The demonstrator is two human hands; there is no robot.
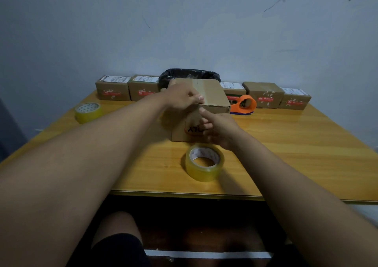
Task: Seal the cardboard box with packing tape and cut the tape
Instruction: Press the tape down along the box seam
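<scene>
The brown cardboard box (201, 111) stands mid-way across the yellow wooden tabletop (286, 144), a strip of clear tape already along its top seam. The left hand (182, 99) rests on the lid, apparently steadying it; the right hand (216, 127), fingers half-curled and holding nothing visible, presses the front face, probably smoothing the tape end. The clear tape roll (204, 162) lies just in front, and the orange tape cutter (244, 105) lies behind, both within reach.

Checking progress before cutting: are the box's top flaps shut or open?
Shut: the cardboard box's top flaps lie flat, with a tape strip along the seam.
</scene>
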